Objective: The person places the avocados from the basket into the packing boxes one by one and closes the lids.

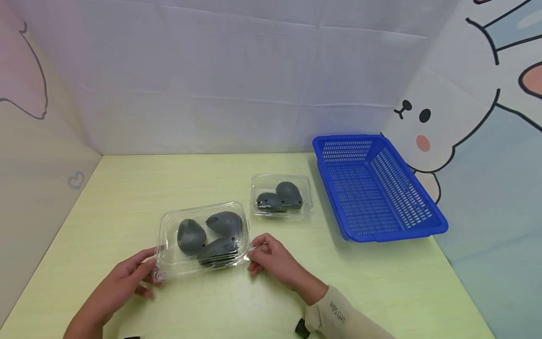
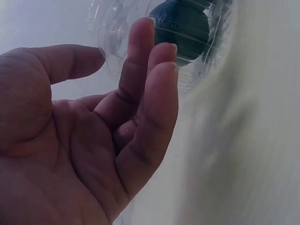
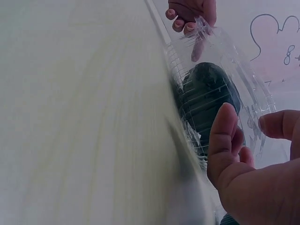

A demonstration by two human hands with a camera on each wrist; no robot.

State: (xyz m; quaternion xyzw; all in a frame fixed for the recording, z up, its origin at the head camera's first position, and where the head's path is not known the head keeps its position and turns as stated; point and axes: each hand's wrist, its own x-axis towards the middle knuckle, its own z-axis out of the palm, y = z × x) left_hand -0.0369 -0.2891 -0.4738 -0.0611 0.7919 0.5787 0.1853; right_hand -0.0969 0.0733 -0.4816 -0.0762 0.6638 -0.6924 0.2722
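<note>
A clear plastic clamshell box holds several dark grey rounded pieces, some with a small hole; a few lie stacked as thin layers. My left hand pinches the box's left end between thumb and fingers, also seen in the left wrist view with the palm facing the camera. At the opposite end my right hand grips the right edge with thumb and fingertips. In the right wrist view both hands hold the box, which is tilted close over the table.
A smaller clear box with similar dark grey pieces stands behind the held one. To its right is a blue perforated plastic basket near the table's right side. White and printed cloth walls enclose the pale yellow table.
</note>
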